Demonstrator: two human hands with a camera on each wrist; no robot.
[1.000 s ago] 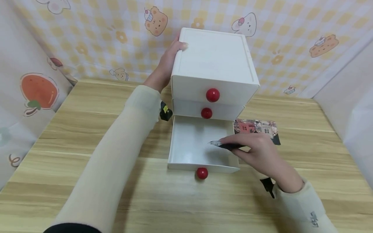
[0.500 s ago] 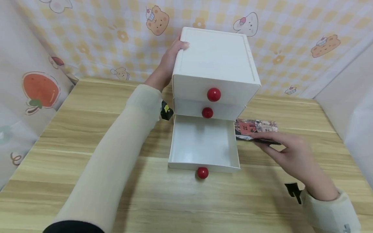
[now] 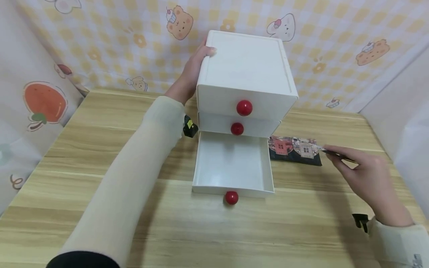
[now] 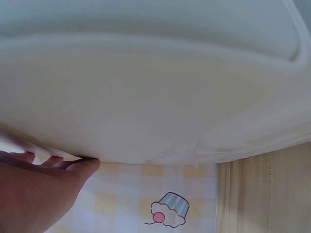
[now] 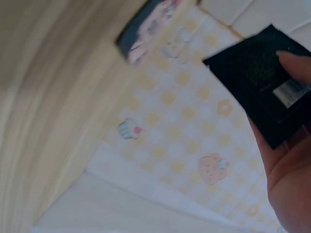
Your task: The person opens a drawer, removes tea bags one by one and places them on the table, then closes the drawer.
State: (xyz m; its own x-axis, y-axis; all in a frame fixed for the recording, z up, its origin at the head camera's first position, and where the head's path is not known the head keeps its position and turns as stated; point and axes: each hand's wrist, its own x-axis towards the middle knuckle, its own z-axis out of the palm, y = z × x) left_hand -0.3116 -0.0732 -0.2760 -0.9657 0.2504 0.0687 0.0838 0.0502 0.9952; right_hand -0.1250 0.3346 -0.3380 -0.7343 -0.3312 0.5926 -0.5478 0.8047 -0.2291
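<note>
A white drawer cabinet (image 3: 248,67) with red ball knobs stands at the back, its bottom drawer (image 3: 231,163) pulled out and bare inside. My left hand (image 3: 194,69) holds the cabinet's left side near the rear, thumb over the top edge; in the left wrist view its fingertips (image 4: 87,165) touch the panel. Off to the right, my right hand (image 3: 370,178) pinches a small flat sachet (image 5: 257,80), black with a barcode label on its back. In the head view this sachet is seen almost edge-on, above the table.
Right of the drawer, black sachets (image 3: 295,149) with red and pink printed fronts lie side by side on the wooden table (image 3: 201,230). A patterned curtain (image 3: 318,33) hangs close behind the cabinet; white cloth (image 3: 412,123) borders the table's right side.
My right hand has moved from over the open drawer to the right, past the lying sachets, carrying the pinched sachet. The left hand and the cabinet have stayed put.
</note>
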